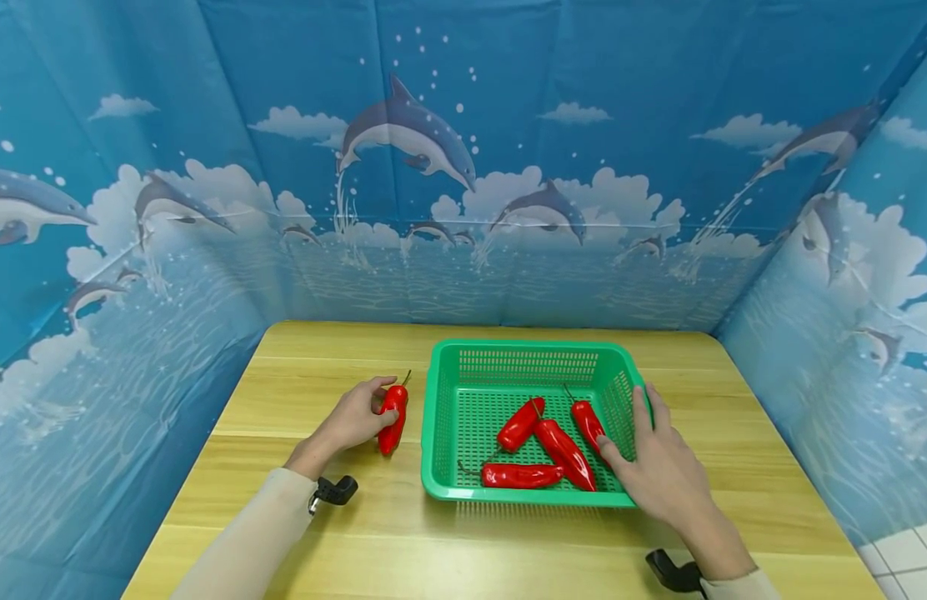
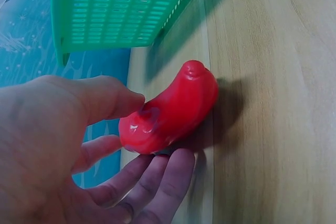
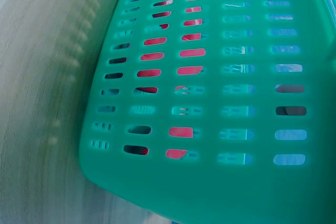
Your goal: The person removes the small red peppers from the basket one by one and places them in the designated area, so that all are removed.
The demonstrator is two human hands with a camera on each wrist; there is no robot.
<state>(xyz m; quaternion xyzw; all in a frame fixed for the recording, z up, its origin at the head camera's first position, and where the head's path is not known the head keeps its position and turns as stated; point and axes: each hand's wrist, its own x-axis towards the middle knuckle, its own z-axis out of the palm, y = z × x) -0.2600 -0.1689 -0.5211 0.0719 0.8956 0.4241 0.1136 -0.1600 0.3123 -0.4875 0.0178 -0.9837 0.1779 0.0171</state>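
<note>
My left hand point(image 1: 353, 419) pinches a red pepper point(image 1: 392, 421) between thumb and fingers, just left of the green basket point(image 1: 429, 433). In the left wrist view the thumb lies on one side of the pepper point(image 2: 176, 109) and the fingers of the hand point(image 2: 105, 145) on the other. Several red peppers point(image 1: 522, 476) lie inside the basket. My right hand point(image 1: 664, 467) grips the basket's right side, thumb inside and fingers over the outer rim. The right wrist view shows the slotted basket wall point(image 3: 210, 182) with red behind it; no hand shows there.
The wooden table point(image 1: 463, 558) extends around the basket. A blue curtain point(image 1: 493, 275) with dolphins stands behind it and at both sides. White floor tiles point(image 1: 904, 552) show at the lower right.
</note>
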